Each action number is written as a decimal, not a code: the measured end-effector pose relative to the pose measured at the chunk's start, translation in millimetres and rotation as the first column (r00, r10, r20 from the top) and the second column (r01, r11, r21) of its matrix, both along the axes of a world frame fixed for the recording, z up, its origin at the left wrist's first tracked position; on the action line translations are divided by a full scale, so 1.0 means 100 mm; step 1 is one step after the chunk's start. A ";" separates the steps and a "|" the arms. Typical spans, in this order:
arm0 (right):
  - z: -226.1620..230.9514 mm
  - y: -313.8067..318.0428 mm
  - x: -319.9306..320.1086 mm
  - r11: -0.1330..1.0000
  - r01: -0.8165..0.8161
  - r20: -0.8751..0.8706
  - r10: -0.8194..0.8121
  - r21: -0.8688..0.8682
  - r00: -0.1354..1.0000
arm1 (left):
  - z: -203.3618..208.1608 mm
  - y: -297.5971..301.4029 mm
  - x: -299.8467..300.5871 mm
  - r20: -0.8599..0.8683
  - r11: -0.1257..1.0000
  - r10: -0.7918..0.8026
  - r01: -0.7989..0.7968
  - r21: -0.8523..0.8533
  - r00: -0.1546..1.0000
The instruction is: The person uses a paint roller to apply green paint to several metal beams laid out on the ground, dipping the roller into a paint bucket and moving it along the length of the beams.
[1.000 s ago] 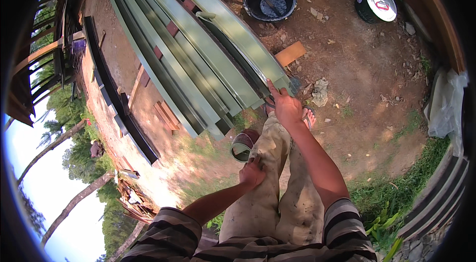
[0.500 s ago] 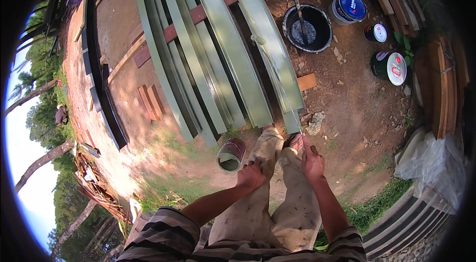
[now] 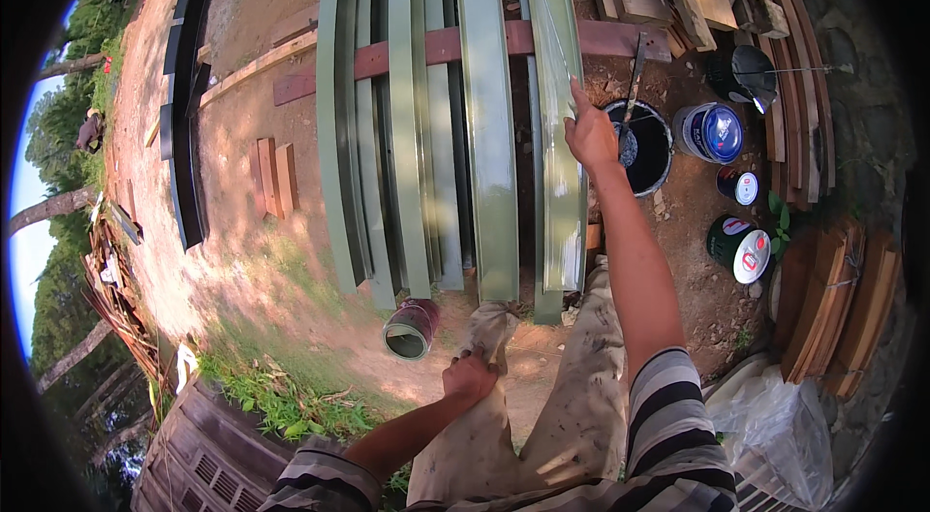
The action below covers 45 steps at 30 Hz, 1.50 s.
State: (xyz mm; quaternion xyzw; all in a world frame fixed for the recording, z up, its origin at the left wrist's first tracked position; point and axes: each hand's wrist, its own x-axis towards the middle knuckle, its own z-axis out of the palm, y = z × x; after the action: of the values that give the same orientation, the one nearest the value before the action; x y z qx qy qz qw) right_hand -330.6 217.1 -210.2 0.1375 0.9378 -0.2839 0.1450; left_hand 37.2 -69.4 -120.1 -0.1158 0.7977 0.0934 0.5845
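Note:
My right hand (image 3: 592, 132) is closed around the thin rod of a long-handled paint roller (image 3: 548, 6), its arm stretched far forward. The rod runs up along the rightmost green metal beam (image 3: 560, 202); the roller's head is not clearly visible near the top edge. That beam has glossy, wet-looking streaks. Several more green beams (image 3: 486, 173) lie side by side to its left, across a reddish-brown crosspiece (image 3: 441, 47). My left hand (image 3: 470, 375) rests on my left knee with its fingers curled and nothing visible in them.
A tilted, paint-stained can (image 3: 411, 329) lies by the beam ends. Right of the beams stand a black bucket (image 3: 662, 158) with a stick across it, a blue-lidded pail (image 3: 709, 133) and smaller cans (image 3: 739, 248). Stacked timber (image 3: 821, 304) and clear plastic (image 3: 775, 434) flank the right.
My right arm has swung forward and up along the rightmost beam, carrying the roller away from me. My left hand stays on my knee. The view has shifted.

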 end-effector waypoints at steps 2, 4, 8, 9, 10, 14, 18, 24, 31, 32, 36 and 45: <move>-0.17 0.20 -0.57 1.000 0.010 -0.062 -0.011 -0.026 0.998 | 0.00 0.13 -0.05 -0.011 0.998 0.043 -0.043 -0.036 0.999; -0.26 0.39 -1.19 0.997 0.012 -0.150 -0.024 -0.076 0.988 | 0.01 0.29 -0.10 -0.016 0.995 0.050 -0.051 -0.081 0.999; -0.19 0.55 -1.50 0.981 0.012 -0.191 -0.050 -0.193 0.980 | -0.06 0.65 -0.06 -0.008 0.992 0.060 -0.061 -0.113 0.998; -0.19 0.60 -1.30 0.972 0.026 -0.165 -0.066 -0.233 0.984 | -0.05 0.72 -0.03 0.011 0.991 0.040 -0.038 -0.128 0.999; -0.19 0.59 -1.04 0.961 0.023 -0.147 -0.065 -0.275 0.987 | -0.06 0.79 0.00 0.022 0.989 0.036 -0.032 -0.144 0.999; 0.02 0.74 0.53 0.960 -0.020 0.019 0.027 -0.281 0.999 | 0.00 1.09 -0.01 0.063 0.980 0.047 -0.033 -0.195 0.997; 0.27 0.95 2.26 0.951 0.013 0.193 0.049 -0.310 0.980 | 0.00 1.23 -0.08 0.083 0.974 0.049 -0.029 -0.223 0.995; 0.43 1.01 2.29 0.941 0.050 0.230 0.030 -0.334 0.973 | -0.03 1.38 0.06 0.068 0.963 0.090 -0.069 -0.260 0.994; 0.01 1.09 -0.66 0.989 0.030 -0.026 -0.034 -0.142 0.999 | -0.05 1.39 0.19 0.024 0.934 0.233 -0.217 -0.283 0.972; 0.07 1.08 -1.12 0.994 0.009 -0.006 -0.009 -0.105 1.000 | -0.07 1.40 0.28 0.000 0.925 0.255 -0.244 -0.290 0.967; -0.04 1.34 -2.06 0.992 -0.073 -0.149 0.089 0.107 0.985 | -0.18 1.37 0.43 0.006 0.924 0.290 -0.278 -0.264 0.957; 0.18 0.92 0.12 0.980 -0.108 0.005 0.109 0.168 0.994 | -0.17 0.94 0.87 -0.058 0.897 0.387 -0.390 -0.207 0.920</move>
State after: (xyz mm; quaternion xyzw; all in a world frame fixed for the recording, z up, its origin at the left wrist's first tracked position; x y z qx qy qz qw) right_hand -318.5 308.7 -191.8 0.0973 0.9648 -0.1957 0.1464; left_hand 124.1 24.7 -137.0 -0.3342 0.7682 0.1226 0.5321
